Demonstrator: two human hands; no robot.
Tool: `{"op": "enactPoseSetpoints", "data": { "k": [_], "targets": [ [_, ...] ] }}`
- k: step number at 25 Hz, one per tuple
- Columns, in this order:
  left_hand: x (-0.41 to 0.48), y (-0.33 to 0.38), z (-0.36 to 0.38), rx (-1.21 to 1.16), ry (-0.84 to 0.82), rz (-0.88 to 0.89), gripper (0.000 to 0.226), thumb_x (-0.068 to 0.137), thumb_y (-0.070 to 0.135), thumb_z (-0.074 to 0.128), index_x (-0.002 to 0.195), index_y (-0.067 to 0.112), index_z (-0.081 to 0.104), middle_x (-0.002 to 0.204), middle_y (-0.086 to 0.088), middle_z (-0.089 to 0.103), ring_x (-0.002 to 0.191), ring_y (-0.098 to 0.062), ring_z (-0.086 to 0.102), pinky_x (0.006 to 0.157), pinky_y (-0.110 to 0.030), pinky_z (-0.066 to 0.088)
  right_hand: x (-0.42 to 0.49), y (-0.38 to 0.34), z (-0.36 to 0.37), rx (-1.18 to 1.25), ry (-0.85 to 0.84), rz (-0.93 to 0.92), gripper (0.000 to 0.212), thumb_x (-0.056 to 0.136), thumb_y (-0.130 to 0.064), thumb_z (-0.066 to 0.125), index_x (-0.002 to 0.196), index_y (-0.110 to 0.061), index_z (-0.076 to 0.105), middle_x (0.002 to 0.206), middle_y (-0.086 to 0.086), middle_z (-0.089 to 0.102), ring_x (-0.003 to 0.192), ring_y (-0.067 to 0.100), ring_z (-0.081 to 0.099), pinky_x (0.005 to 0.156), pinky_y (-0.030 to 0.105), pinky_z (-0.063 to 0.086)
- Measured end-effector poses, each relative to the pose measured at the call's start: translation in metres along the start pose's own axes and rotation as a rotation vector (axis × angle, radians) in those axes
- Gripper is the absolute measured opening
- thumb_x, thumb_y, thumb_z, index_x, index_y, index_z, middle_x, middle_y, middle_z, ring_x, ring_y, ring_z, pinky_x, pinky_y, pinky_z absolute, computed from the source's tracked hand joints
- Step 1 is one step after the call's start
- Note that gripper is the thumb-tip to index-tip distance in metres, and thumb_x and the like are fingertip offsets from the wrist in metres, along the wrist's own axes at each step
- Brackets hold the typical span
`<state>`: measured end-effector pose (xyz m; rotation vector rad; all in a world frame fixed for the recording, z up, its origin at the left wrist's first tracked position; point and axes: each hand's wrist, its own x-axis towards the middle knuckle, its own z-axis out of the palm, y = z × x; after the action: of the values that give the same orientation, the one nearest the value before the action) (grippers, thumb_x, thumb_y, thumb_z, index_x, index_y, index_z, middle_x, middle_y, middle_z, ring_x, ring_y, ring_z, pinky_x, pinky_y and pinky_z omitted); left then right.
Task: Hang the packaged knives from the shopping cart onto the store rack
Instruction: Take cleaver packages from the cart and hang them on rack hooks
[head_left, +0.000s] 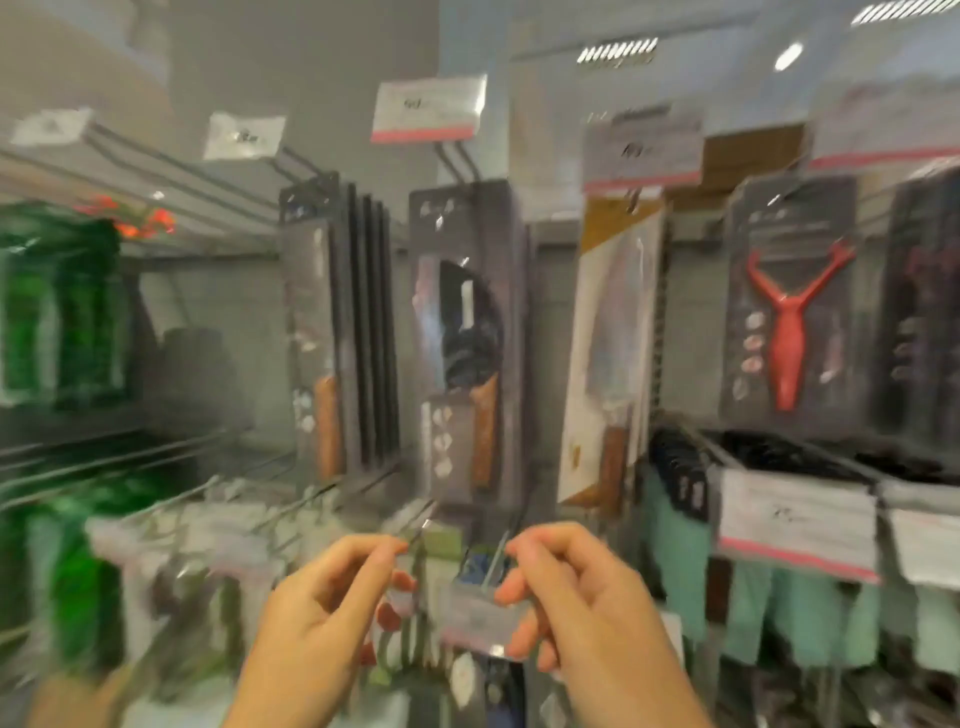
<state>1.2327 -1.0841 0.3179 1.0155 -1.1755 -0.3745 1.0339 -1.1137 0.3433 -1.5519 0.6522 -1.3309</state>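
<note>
Several packaged knives (462, 338) hang left of a red peeler (789, 332).

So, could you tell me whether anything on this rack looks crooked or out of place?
Yes, the white and tan knife package in the middle hangs tilted, with its lower end further left than its top, while the dark knife packages beside it hang straight. Blur hides finer detail.

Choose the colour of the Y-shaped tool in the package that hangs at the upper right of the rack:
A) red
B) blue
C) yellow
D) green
A: the Y-shaped tool is plainly red, even through the blur of the picture.
</note>
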Motion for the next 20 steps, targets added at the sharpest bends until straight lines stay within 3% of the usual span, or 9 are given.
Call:
{"op": "enactPoseSetpoints", "data": {
  "k": [3,10,16,20],
  "targets": [
    [-0.078,-0.040,-0.044,0.034,0.183,-0.275,0.025,0.097,0.006,0.053,0.084,0.008,0.075,0.074,-0.019,0.072,0.049,-0.018,0.058,0.035,-0.021,0.037,-0.050,0.069,0.013,0.000,-0.230,0.187,0.016,0.101,-0.011,0.059,0.087,-0.010,0.068,0.066,0.009,0.072,0.042,0.016,0.057,0.041,0.019,0.037],
    [-0.367,-0.048,-0.129,0.302,0.647,-0.801,0.028,0.102,0.018,0.049,0.093,0.004,0.071,0.079,-0.009,0.074,0.054,-0.012,0.059,0.044,-0.018,0.040,-0.202,0.224,0.047,-0.058,-0.672,0.730,0.017,0.104,-0.010,0.053,0.095,-0.003,0.066,0.061,0.001,0.068,0.042,0.014,0.055,0.040,0.017,0.033],
    [-0.583,0.027,-0.149,0.407,1.187,-0.993,0.027,0.103,0.023,0.050,0.093,0.011,0.072,0.084,-0.010,0.075,0.056,-0.011,0.059,0.055,-0.025,0.042,-0.330,0.238,0.125,-0.097,-1.144,0.759,0.015,0.104,-0.010,0.053,0.094,-0.009,0.065,0.063,-0.001,0.070,0.043,0.010,0.058,0.040,0.015,0.036],
    [-0.674,0.057,-0.133,0.379,1.457,-0.987,0.028,0.104,0.020,0.048,0.093,0.009,0.072,0.082,-0.012,0.074,0.053,-0.012,0.058,0.047,-0.020,0.038,-0.403,0.230,0.163,-0.153,-1.379,0.744,0.016,0.104,-0.010,0.052,0.095,-0.010,0.066,0.064,-0.002,0.070,0.044,0.010,0.057,0.041,0.016,0.036]
  ]
}}
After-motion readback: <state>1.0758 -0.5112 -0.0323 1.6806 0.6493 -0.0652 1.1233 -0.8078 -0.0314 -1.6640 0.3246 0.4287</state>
